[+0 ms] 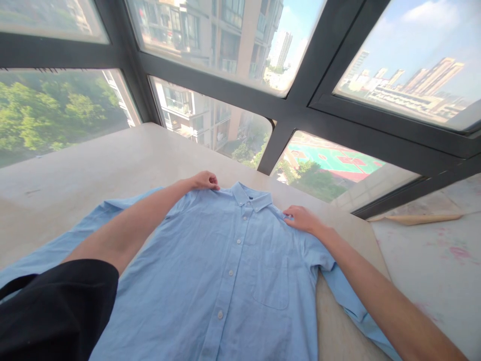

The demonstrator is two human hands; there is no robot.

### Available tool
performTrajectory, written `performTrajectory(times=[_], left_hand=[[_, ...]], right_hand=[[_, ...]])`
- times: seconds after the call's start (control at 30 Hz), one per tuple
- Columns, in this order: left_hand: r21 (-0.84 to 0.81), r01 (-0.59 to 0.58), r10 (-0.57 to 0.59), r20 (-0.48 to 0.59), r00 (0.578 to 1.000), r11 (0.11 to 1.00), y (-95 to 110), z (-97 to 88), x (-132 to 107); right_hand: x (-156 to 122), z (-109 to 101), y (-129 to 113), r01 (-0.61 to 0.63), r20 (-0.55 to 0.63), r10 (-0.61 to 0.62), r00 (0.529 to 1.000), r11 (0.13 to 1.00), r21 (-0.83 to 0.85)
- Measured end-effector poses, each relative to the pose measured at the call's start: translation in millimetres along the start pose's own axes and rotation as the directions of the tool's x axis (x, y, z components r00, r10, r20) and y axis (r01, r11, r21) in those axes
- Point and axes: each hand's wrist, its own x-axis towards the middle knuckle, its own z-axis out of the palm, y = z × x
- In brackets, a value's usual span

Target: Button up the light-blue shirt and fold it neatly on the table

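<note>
A light blue button-up shirt (210, 260) lies face up and spread out, its collar pointing away from me and its front buttoned. My left hand (206, 180) pinches the shirt at the shoulder left of the collar, fingers closed. At the opposite shoulder, my right hand (299, 218) has thumb and fingers together on the cloth. Both sleeves stretch outward, each partly hidden under my forearms. A chest pocket shows on the right half of the shirt. The lower hem is out of view.
The shirt rests on a pale stone-like sill (112, 155). Dark window frames (221, 80) rise along its far edge, with buildings and trees outside. At the right, floral-patterned wallpaper (443, 265) covers the wall, and a strip of it curls at the top.
</note>
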Motion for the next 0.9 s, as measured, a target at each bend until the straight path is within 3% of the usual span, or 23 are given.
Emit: performTrajectory(times=[0.1,0.2,0.43,0.57,0.7,0.8,0.9], left_hand=[[0.090,-0.105,0.104,0.008,0.995,0.990,-3.1,1.2,-2.5],[0.267,-0.170,0.153,0.082,0.985,0.949,-0.9,-0.1,-5.5],[0.561,-0.245,0.228,0.102,0.968,0.791,19.0,3.0,-21.1],[0.523,-0.258,0.227,0.124,0.966,0.812,15.3,3.1,-29.1],[0.474,-0.266,0.234,0.125,0.964,0.840,5.4,0.2,-29.0],[0.358,-0.133,0.132,0.027,0.991,0.924,0.6,1.0,-22.5],[0.236,0.016,-0.004,-0.051,0.999,0.972,-3.5,4.4,-13.8]], right_hand=[[-1.8,1.1,-4.6,0.008,-0.001,-0.008,1.000,0.999,-0.035],[0.3,2.1,-4.8,-0.037,-0.026,0.037,0.999,0.999,0.007],[-0.5,5.0,11.6,-0.169,-0.109,0.215,0.971,0.929,0.330],[-7.7,7.9,20.5,-0.213,-0.133,0.300,0.945,0.868,0.449],[-12.7,11.4,20.8,-0.161,-0.215,0.277,0.936,0.884,0.438],[-14.7,14.1,19.8,-0.090,-0.279,0.197,0.940,0.930,0.355],[-16.1,18.3,21.8,-0.131,-0.250,0.203,0.947,0.952,0.278]])
